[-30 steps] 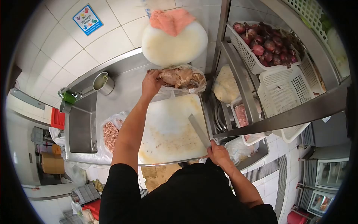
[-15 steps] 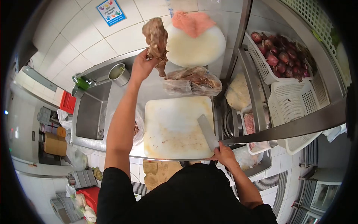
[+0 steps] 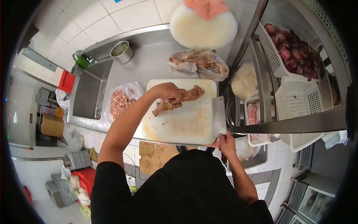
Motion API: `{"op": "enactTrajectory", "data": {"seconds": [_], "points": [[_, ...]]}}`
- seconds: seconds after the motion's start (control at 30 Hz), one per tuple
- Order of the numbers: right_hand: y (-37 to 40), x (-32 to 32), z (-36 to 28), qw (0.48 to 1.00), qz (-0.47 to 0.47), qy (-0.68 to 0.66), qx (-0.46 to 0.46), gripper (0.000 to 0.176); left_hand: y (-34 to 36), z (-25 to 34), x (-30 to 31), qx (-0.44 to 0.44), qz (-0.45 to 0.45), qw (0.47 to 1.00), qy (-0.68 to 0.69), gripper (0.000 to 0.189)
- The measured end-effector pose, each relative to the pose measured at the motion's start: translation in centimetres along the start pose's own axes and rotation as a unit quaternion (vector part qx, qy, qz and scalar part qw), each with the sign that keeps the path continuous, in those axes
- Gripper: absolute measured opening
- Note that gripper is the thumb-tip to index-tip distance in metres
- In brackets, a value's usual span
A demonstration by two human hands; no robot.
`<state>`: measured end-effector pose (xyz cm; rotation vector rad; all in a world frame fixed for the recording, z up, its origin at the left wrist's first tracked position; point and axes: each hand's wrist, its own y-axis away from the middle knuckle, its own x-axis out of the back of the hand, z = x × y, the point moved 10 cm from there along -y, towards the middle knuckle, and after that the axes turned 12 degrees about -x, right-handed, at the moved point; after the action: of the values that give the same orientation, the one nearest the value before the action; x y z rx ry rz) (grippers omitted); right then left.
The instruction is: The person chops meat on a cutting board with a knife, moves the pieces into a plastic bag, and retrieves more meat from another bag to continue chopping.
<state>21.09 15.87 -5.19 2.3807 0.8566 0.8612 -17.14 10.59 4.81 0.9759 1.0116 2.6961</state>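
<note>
A brown, meaty bone [image 3: 193, 93] lies across the far half of the white cutting board [image 3: 182, 128]. Over its middle, my left hand [image 3: 167, 90] is closed, fingers curled down onto the meat and partly hidden. My right hand [image 3: 226, 145] grips the dark handle of a cleaver [image 3: 219, 114] at the board's right edge. Its broad metal blade points away from me, apart from the meat. Behind the board, a clear plastic bag [image 3: 199, 65] holds more brown meat. To the left sits an open bag of small chopped meat pieces [image 3: 120, 103].
A sink [image 3: 89, 99] and a metal pot [image 3: 122, 52] are at the left. A round white board [image 3: 203, 28] with a pink cloth [image 3: 207, 8] leans at the back. On the right, a metal rack [image 3: 291, 126] carries a basket of red onions [image 3: 292, 52].
My left hand has brought the meaty bone down from above the counter onto the board. The cleaver has shifted right and turned more upright in view, to the board's edge.
</note>
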Motion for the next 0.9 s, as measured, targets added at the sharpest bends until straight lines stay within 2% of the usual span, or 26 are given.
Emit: {"op": "enactTrajectory", "data": {"seconds": [0.03,0.07,0.1,0.17,0.2,0.23,0.3,0.37,0.43,0.5,0.57,0.63,0.67,0.73,0.87,0.9], "points": [[0.2,0.4,0.1,0.998,0.006,-0.055,-0.004,0.034,-3.6,-0.3,-1.8,-0.129,-0.072,0.98,-0.135,0.04],[0.4,0.8,0.2,0.994,0.014,-0.11,-0.008,0.032,-4.8,0.2,-4.3,-0.254,-0.14,0.92,-0.264,0.046],[0.6,1.2,0.2,0.986,0.021,-0.164,-0.011,0.03,-4.1,1.0,-5.3,-0.253,-0.138,0.922,-0.258,0.046],[1.4,1.8,-1.2,0.984,0.017,-0.176,-0.011,0.032,-1.7,1.2,-2.9,-0.08,0.062,0.971,-0.217,0.058],[1.9,2.2,-2.3,0.989,0.033,-0.141,0.005,0.027,-1.3,0.6,-3.5,-0.078,0.07,0.973,-0.207,0.068],[2.1,2.5,-3.1,0.993,0.05,-0.109,0.022,0.022,-1.0,-0.3,-4.4,-0.076,0.072,0.973,-0.205,0.068],[1.9,2.2,-3.7,0.994,0.043,-0.088,0.041,0.027,1.0,-2.1,-4.0,-0.091,0.187,0.971,-0.12,0.073],[1.7,1.2,-4.9,0.994,0.058,0.041,0.08,0.033,3.3,-3.6,-5.2,-0.086,0.216,0.967,-0.101,0.07],[2.9,0.4,-7.6,0.993,0.042,0.046,0.105,0.035,5.1,-5.0,-6.6,-0.078,0.244,0.963,-0.079,0.067],[4.1,-1.3,-10.5,0.981,0.029,0.102,0.162,0.034,6.8,-5.0,-7.6,-0.098,0.306,0.924,-0.207,0.055],[4.8,-3.1,-12.8,0.978,0.007,0.149,0.144,0.034,8.0,-4.2,-9.1,-0.101,0.338,0.914,-0.2,0.049],[5.1,-5.5,-14.4,0.971,-0.039,0.163,0.17,0.033,9.1,-3.3,-10.7,-0.104,0.371,0.902,-0.193,0.044],[5.4,-6.3,-15.4,0.959,-0.03,0.195,0.206,0.031,10.0,-2.3,-11.4,-0.119,0.409,0.878,-0.217,0.043],[4.7,-8.1,-15.4,0.946,-0.028,0.239,0.217,0.03,11.6,-1.0,-12.9,-0.15,0.478,0.829,-0.247,0.042],[4.0,-9.0,-14.0,0.927,-0.032,0.303,0.221,0.027,13.5,0.0,-14.0,-0.141,0.479,0.835,-0.232,0.041],[3.8,-8.9,-13.2,0.924,-0.036,0.316,0.211,0.026,13.1,-0.4,-13.9,-0.101,0.431,0.864,-0.241,0.043]]}}
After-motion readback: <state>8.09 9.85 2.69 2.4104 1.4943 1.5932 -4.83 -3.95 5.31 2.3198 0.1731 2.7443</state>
